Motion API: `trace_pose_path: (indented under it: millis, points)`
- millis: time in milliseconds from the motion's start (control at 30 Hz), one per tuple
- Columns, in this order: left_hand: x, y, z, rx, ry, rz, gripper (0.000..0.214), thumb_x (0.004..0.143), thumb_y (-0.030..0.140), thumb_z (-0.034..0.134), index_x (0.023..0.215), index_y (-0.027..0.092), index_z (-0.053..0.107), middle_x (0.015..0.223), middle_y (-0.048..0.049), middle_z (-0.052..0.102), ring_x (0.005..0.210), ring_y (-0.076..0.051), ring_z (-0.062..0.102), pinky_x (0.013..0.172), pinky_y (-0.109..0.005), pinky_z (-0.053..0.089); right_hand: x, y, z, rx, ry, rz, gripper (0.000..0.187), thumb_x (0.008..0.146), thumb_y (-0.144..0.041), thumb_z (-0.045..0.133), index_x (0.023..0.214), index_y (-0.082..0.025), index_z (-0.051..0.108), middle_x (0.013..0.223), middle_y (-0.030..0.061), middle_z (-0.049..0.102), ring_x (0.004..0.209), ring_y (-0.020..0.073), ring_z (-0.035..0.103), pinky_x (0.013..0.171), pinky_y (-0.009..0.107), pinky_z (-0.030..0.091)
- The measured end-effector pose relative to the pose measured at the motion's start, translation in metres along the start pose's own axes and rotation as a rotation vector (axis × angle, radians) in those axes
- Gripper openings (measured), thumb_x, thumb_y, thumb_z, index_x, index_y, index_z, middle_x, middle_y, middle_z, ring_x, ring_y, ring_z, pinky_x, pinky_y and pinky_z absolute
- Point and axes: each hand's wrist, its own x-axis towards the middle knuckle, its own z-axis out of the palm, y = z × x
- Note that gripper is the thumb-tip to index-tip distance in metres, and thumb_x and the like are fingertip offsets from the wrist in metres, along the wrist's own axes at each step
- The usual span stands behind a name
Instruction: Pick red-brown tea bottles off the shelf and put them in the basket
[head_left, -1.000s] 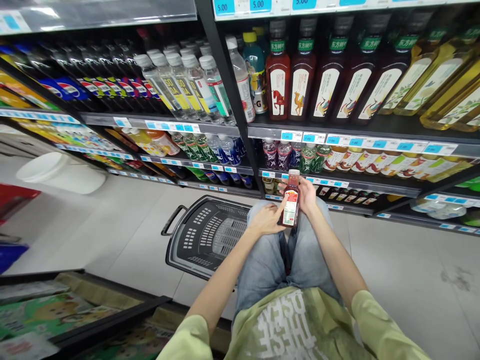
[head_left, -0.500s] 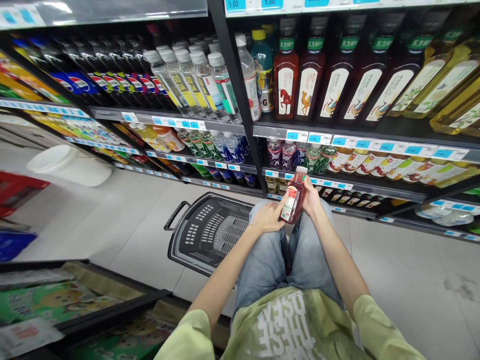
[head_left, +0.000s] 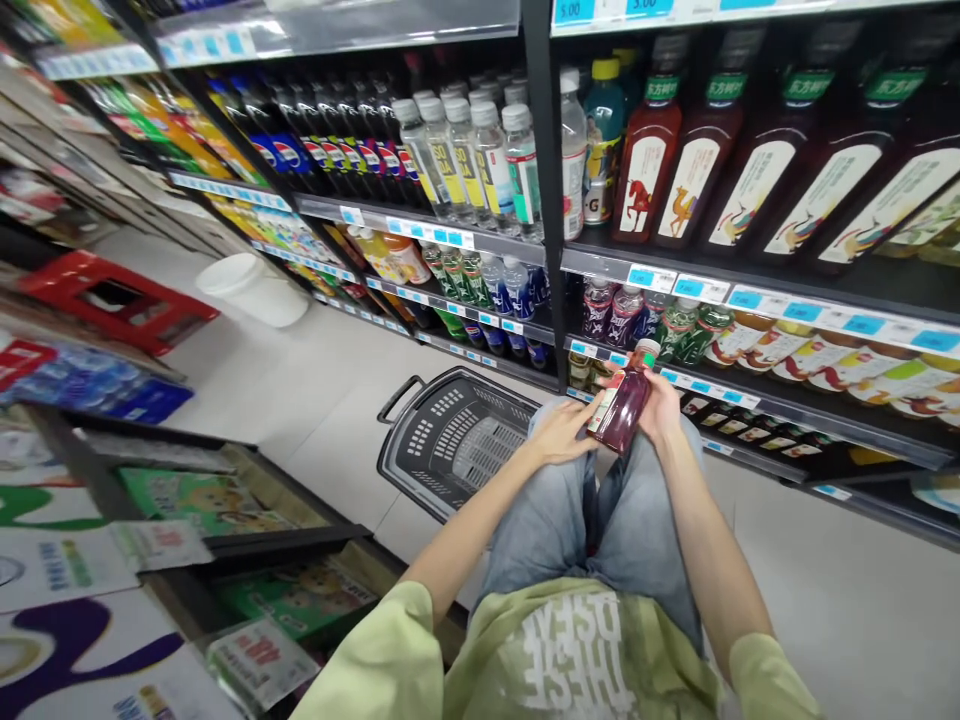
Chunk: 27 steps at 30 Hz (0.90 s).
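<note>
A small bottle of dark red drink (head_left: pixel 624 400) with a red cap and a white label is tilted over my knees. My right hand (head_left: pixel 663 408) grips it from the right side. My left hand (head_left: pixel 561 432) touches its lower left side with the fingers spread along the label. A dark plastic shopping basket (head_left: pixel 420 440) stands on the floor just left of my knees, and it looks empty. I am crouched in front of the drink shelves.
Black shelves (head_left: pixel 645 265) full of bottled drinks rise close in front. A white bucket (head_left: pixel 251 288) and a red stool (head_left: pixel 112 300) stand further down the aisle at left. A low display with printed packets (head_left: pixel 195 500) is close on my left.
The bottle has tipped from upright to leaning right, still in both hands. My view has swung left, showing more of the aisle and the red stool.
</note>
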Motion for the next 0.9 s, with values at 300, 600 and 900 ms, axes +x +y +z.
trace_pose_path:
  millis: [300, 600, 900]
  points:
    - [0.008, -0.005, -0.017, -0.238, 0.337, -0.176, 0.048, 0.098, 0.034, 0.061, 0.144, 0.020, 0.059, 0.144, -0.0155, 0.061, 0.136, -0.030, 0.055, 0.121, -0.052, 0.044, 0.015, 0.020, -0.010, -0.390, 0.238, -0.526, 0.060, 0.081, -0.049, 0.083, 0.130, -0.030, 0.055, 0.123, 0.0066, 0.076, 0.112, 0.0261, 0.074, 0.105, 0.049, 0.059]
    - [0.078, 0.034, -0.037, -0.135, 0.306, -0.152, 0.049, 0.102, 0.047, 0.066, 0.141, 0.019, 0.058, 0.131, -0.0136, 0.063, 0.125, -0.030, 0.059, 0.115, -0.047, 0.049, 0.010, 0.048, -0.025, -1.087, 0.002, -0.702, 0.057, 0.091, -0.052, 0.069, 0.141, -0.024, 0.066, 0.141, 0.0145, 0.069, 0.140, 0.0356, 0.059, 0.124, 0.060, 0.043]
    - [0.055, 0.009, -0.072, -0.058, 0.299, -0.242, 0.030, 0.096, 0.040, 0.078, 0.114, 0.019, 0.066, 0.110, -0.0072, 0.068, 0.105, -0.025, 0.066, 0.097, -0.037, 0.054, 0.008, 0.050, -0.012, -1.095, -0.078, -0.636, 0.074, 0.097, -0.055, 0.070, 0.160, -0.024, 0.048, 0.156, 0.0167, 0.061, 0.141, 0.0325, 0.061, 0.123, 0.058, 0.046]
